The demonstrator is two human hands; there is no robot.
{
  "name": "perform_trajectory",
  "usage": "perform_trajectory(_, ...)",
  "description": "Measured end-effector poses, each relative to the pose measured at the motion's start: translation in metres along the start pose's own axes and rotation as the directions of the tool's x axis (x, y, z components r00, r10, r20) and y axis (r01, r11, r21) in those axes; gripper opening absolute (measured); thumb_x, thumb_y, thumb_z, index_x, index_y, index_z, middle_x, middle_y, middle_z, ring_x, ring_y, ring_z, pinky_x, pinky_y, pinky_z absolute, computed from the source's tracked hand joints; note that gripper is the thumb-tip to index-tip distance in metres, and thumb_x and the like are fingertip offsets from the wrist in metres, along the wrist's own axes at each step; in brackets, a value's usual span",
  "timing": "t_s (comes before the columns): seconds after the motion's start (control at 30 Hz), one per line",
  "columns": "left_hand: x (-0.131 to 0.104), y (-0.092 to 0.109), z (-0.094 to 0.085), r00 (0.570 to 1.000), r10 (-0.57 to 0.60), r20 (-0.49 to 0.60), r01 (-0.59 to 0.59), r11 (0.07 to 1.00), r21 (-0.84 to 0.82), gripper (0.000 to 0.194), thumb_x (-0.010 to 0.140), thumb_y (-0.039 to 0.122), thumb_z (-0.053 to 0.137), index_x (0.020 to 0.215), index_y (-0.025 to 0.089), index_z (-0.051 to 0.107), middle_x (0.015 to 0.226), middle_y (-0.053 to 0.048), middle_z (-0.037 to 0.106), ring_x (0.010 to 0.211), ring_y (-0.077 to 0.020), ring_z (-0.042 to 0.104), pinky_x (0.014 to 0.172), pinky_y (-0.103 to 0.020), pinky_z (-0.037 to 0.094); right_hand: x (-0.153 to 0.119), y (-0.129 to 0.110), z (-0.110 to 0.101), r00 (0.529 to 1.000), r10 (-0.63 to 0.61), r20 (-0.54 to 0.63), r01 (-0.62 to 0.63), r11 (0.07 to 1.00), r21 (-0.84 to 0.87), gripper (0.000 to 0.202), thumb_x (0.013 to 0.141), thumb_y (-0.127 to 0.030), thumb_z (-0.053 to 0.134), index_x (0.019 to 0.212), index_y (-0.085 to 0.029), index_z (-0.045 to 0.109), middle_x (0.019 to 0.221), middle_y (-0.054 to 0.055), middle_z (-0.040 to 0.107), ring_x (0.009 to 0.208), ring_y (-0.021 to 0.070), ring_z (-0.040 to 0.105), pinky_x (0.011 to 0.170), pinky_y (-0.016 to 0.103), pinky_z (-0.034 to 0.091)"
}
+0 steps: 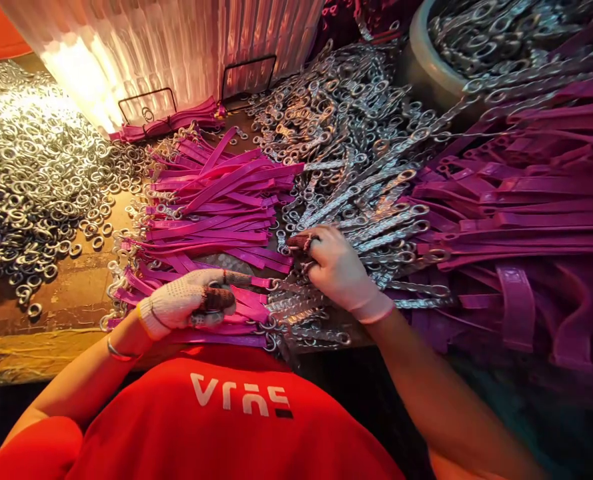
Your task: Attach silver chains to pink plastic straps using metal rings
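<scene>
My left hand (191,300), in a white knit glove with dark, worn fingertips, is curled over the purple straps near the table's front edge. A purple strap (261,283) with a metal ring at its end sticks out past its fingertips. My right hand (333,270), gloved the same way, is closed in a pinch over the pile of twisted metal chains (376,233). What sits between its fingers is too small to make out. Between and beyond the hands lies a bundle of purple straps (221,220), with metal links at their left ends.
A heap of loose metal rings (41,180) spreads on the left. Behind stands a ribbed translucent plastic bin (176,53). More chains fill a grey bucket (419,47) at the back right. Wide purple straps (541,220) are stacked on the right, some hanging over the front edge.
</scene>
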State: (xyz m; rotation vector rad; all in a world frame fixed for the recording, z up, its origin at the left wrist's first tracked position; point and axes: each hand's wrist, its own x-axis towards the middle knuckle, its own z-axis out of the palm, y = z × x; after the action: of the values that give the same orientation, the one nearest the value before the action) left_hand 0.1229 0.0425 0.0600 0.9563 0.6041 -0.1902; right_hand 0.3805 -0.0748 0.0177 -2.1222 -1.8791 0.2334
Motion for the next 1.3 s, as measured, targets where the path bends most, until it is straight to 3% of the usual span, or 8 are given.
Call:
perform_trajectory(0.13, 0.016, -0.008, 0.007, 0.993, -0.015, 0.12, 0.021, 0.999, -0.047, 0.042, 0.079, 0.032, 0.062, 0.117, 0.014, 0.063, 0.07, -0.002, 0.06, 0.042, -0.0061, 0.042, 0.037, -0.018, 0.025, -0.016, -0.058, -0.01, 0.993, -0.104, -0.051, 0.116, 0.879, 0.463, 0.051, 0.079, -0.006, 0.048, 0.127, -0.017, 0.06, 0.116, 0.009, 0.068, 0.105, 0.0192, 0.063, 0.091, 0.031, 0.05)
perform_trajectory(0.33, 0.024, -0.023, 0.007, 0.993, 0.035, 0.11, -0.043, 0.997, 0.072, 0.022, 0.064, 0.019, 0.068, 0.085, 0.014, 0.064, 0.072, -0.004, 0.063, 0.055, -0.0101, 0.053, 0.049, -0.02, 0.042, -0.02, -0.106, -0.003, 0.987, -0.16, -0.016, 0.148, 0.861, 0.487, 0.055, 0.076, -0.005, 0.047, 0.127, -0.019, 0.059, 0.122, 0.01, 0.067, 0.113, 0.021, 0.062, 0.097, 0.034, 0.049)
perform_trajectory(0.53, 0.007, -0.018, 0.019, 0.979, 0.155, 0.135, -0.144, 0.985, -0.091, 0.031, 0.07, 0.023, 0.071, 0.099, 0.017, 0.06, 0.076, 0.0, 0.06, 0.052, -0.0081, 0.053, 0.046, -0.019, 0.04, -0.023, -0.106, 0.001, 0.999, 0.032, 0.023, -0.039, 0.766, 0.642, 0.039, 0.083, -0.021, 0.055, 0.122, -0.021, 0.059, 0.113, 0.007, 0.07, 0.101, 0.0199, 0.065, 0.091, 0.033, 0.053)
perform_trajectory(0.7, 0.001, -0.018, 0.023, 0.969, 0.202, -0.144, -0.206, 0.979, -0.011, 0.032, 0.076, 0.03, 0.073, 0.101, 0.015, 0.06, 0.07, 0.0, 0.063, 0.047, -0.0057, 0.048, 0.04, -0.015, 0.03, -0.025, -0.11, 0.009, 0.954, 0.3, -0.022, -0.174, 0.612, 0.771, 0.033, 0.088, -0.033, 0.053, 0.118, -0.019, 0.057, 0.098, 0.005, 0.068, 0.086, 0.0175, 0.065, 0.079, 0.031, 0.055)
perform_trajectory(0.87, 0.002, -0.024, 0.024, 0.926, 0.271, -0.264, -0.26, 0.963, 0.075, 0.029, 0.08, 0.041, 0.07, 0.085, 0.014, 0.059, 0.056, 0.003, 0.057, 0.041, -0.0046, 0.04, 0.039, -0.016, 0.027, -0.03, -0.11, 0.01, 0.964, 0.244, -0.111, -0.133, 0.796, 0.591, 0.032, 0.092, -0.033, 0.048, 0.119, -0.02, 0.059, 0.109, 0.01, 0.068, 0.103, 0.0225, 0.063, 0.095, 0.039, 0.051)
perform_trajectory(1.03, -0.001, -0.014, 0.024, 0.962, 0.206, -0.178, -0.196, 0.978, 0.071, 0.036, 0.083, 0.048, 0.066, 0.076, 0.014, 0.056, 0.054, 0.004, 0.049, 0.041, -0.004, 0.036, 0.039, -0.017, 0.024, -0.032, -0.099, -0.005, 0.997, 0.042, -0.059, -0.01, 0.886, 0.463, 0.045, 0.089, -0.021, 0.041, 0.133, -0.018, 0.053, 0.124, 0.014, 0.063, 0.122, 0.0243, 0.055, 0.106, 0.042, 0.043)
perform_trajectory(1.17, 0.001, -0.014, 0.023, 0.979, 0.132, -0.157, -0.116, 0.987, 0.109, 0.037, 0.082, 0.047, 0.063, 0.068, 0.015, 0.052, 0.052, 0.005, 0.046, 0.039, -0.0041, 0.034, 0.038, -0.018, 0.023, -0.03, -0.099, -0.01, 0.99, -0.137, 0.044, 0.099, 0.872, 0.479, 0.049, 0.081, -0.013, 0.044, 0.128, -0.019, 0.056, 0.119, 0.012, 0.063, 0.113, 0.0231, 0.058, 0.097, 0.037, 0.047)
perform_trajectory(1.3, 0.003, -0.018, 0.021, 0.953, 0.204, -0.222, -0.148, 0.958, 0.247, 0.04, 0.086, 0.05, 0.058, 0.067, 0.017, 0.048, 0.05, 0.005, 0.043, 0.04, -0.005, 0.034, 0.039, -0.019, 0.025, -0.032, -0.101, -0.007, 0.997, -0.079, 0.023, 0.067, 0.942, 0.33, 0.031, 0.076, -0.01, 0.046, 0.098, -0.019, 0.066, 0.093, 0.009, 0.065, 0.088, 0.0223, 0.059, 0.078, 0.032, 0.047)
